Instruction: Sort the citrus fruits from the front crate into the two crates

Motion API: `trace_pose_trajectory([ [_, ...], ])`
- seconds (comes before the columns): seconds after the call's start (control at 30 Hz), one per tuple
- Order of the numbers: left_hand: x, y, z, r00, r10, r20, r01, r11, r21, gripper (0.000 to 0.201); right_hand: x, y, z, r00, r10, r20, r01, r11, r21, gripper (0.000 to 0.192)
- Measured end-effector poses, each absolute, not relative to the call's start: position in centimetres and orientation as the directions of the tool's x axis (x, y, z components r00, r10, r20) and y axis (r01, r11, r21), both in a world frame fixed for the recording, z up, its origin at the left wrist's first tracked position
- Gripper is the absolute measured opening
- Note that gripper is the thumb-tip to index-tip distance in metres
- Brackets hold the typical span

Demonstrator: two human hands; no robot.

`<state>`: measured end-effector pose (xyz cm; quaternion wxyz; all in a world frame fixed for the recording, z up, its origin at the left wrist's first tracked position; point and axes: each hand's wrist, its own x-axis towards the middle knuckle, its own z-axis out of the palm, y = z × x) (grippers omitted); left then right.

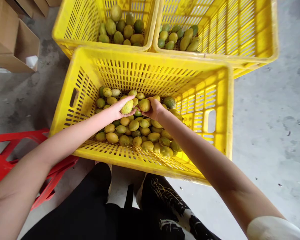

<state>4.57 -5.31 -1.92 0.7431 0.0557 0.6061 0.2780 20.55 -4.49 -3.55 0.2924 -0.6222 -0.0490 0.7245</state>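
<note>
Yellow crate (90,83), L hand (118,110) & R hand (153,108) each gripping fruit

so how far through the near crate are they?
Done: two far crates each hold a shallow batch of green-yellow fruit. In hand: left hand grips one fruit, right hand another, both over the near crate. Left: a layer of fruit across the near crate's bottom.
</note>
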Motion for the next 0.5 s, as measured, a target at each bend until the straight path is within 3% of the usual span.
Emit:
trace_pose_trajectory([
  [0.13, 4.8, -5.4, -1.6, 0.010, 0.531, -0.847, -0.281, 0.814, 0.507, 0.013, 20.4, -4.8, -3.6, -0.041, 0.560, -0.827, -0.315, -0.793, -0.521, 0.007],
  [0.3, 4.5, -5.2, -2.7, -0.015, 0.443, -0.896, -0.387, 0.824, 0.414, 0.018, 20.3, -5.2, -3.7, -0.011, 0.584, -0.811, -0.230, -0.791, -0.567, 0.004],
  [0.5, 4.4, -5.4, -3.3, 0.009, 0.401, -0.916, -0.556, 0.763, 0.329, 0.017, 20.3, -5.3, -4.5, 0.039, 0.484, -0.874, -0.160, -0.861, -0.483, 0.027],
])
